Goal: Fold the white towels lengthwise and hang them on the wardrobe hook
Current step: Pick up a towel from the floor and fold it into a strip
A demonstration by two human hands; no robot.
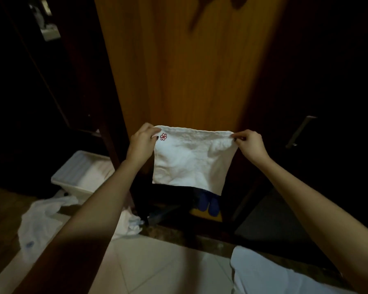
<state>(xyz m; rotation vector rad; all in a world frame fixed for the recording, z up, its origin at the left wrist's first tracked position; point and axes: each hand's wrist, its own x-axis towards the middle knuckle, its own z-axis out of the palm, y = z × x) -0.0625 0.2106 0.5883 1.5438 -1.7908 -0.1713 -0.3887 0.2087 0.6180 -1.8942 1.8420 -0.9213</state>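
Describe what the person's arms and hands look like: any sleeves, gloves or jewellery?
Both forearms are bare, with no sleeves, gloves, watch or bracelets in view. The left hand has dark-painted nails; one shows at the thumb. The right hand shows one dark nail too. No rings are visible.

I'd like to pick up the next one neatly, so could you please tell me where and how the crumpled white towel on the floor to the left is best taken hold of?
Take the crumpled white towel by its raised upper edge near the white bin, coming from above. It lies in a loose heap with that fold standing proud, so a hand can pinch it and lift; where its corners lie cannot be made out.
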